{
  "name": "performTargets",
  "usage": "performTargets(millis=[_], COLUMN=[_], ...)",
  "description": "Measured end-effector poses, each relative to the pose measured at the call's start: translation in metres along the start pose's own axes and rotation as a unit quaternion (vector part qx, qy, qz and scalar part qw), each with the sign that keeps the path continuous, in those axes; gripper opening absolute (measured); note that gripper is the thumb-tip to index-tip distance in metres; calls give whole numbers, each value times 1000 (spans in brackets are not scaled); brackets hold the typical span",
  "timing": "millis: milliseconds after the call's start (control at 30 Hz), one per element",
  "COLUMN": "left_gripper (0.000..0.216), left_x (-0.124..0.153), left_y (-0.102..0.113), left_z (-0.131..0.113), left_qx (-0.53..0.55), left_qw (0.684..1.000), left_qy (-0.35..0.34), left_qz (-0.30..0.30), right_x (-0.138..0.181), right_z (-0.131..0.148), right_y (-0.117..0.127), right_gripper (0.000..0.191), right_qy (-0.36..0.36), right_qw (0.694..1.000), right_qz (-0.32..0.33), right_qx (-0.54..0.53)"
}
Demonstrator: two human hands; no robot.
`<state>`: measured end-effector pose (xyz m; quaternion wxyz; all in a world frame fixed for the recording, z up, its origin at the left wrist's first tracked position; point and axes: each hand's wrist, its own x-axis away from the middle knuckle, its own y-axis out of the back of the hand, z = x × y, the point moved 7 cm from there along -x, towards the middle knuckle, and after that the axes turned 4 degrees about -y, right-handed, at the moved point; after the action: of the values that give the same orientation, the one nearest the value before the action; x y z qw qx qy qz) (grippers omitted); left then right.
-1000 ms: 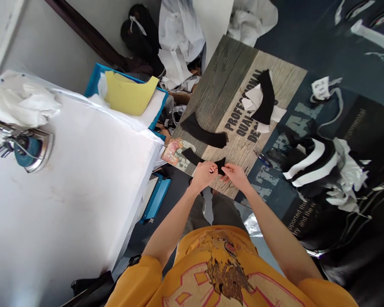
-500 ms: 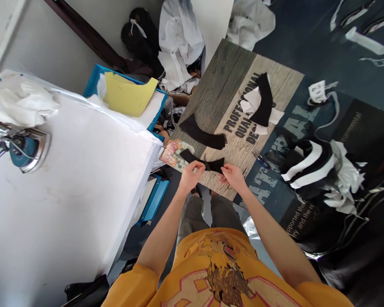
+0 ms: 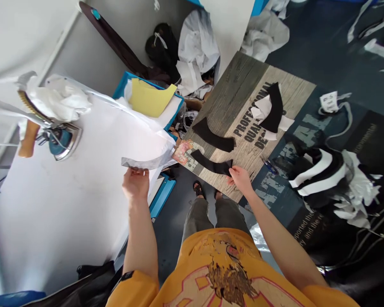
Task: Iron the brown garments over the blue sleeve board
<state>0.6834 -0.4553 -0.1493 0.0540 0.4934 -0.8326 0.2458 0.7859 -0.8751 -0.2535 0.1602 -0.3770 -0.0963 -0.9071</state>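
My left hand [image 3: 136,183] is closed on one end of a thin, see-through grey curved strip [image 3: 158,160], which stretches right over the edge of the white padded board. My right hand [image 3: 240,179] pinches the right end of a black curved fabric piece [image 3: 211,164] at the near edge of the printed board. A second black curved piece [image 3: 213,137] lies just beyond it. Farther right, another black curved piece [image 3: 276,108] rests on white scraps [image 3: 262,107]. A small pair of dark blue snips [image 3: 270,166] lies right of my right hand.
On the white padded board [image 3: 92,204] stands an iron [image 3: 62,143] with a wooden handle. Yellow paper [image 3: 152,98] lies in a blue tray [image 3: 180,108]. Black and white fabric pieces [image 3: 320,168] are piled at the right. A bin [image 3: 200,47] of scraps stands behind.
My left hand has left the black piece and moved left over the white board, carrying the grey strip. My right hand stays at the black piece's right end. The camera view has shifted.
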Motion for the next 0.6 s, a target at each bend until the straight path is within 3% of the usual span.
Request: performTargets(millis=[167, 267, 333, 400, 467, 533, 600], left_gripper=[25, 24, 23, 18, 15, 13, 11], left_x=[10, 44, 80, 121, 159, 191, 215], left_y=[18, 10, -4, -22, -48, -70, -80], left_z=[-75, -109, -121, -124, -120, -121, -132], left_qx=[21, -10, -100, -222, -298, -334, -351], left_qw=[997, 993, 984, 958, 930, 902, 875], left_qy=[-78, -114, -150, -183, -205, -238, -283], left_qz=[-14, 0, 12, 16, 71, 136, 175], right_x=[3, 28, 57, 93, 135, 179, 216], right_z=[7, 30, 56, 90, 126, 153, 173], right_y=[11, 31, 29, 1, -52, -110, -160], right_gripper=[33, 45, 51, 50, 48, 54, 61], right_qy=[3, 37, 88, 171, 253, 291, 304], right_qw=[998, 989, 982, 980, 966, 939, 917], right_qz=[-59, -144, -168, -102, 43, 175, 252], right_qx=[-6, -4, -8, -18, -33, -50, -52])
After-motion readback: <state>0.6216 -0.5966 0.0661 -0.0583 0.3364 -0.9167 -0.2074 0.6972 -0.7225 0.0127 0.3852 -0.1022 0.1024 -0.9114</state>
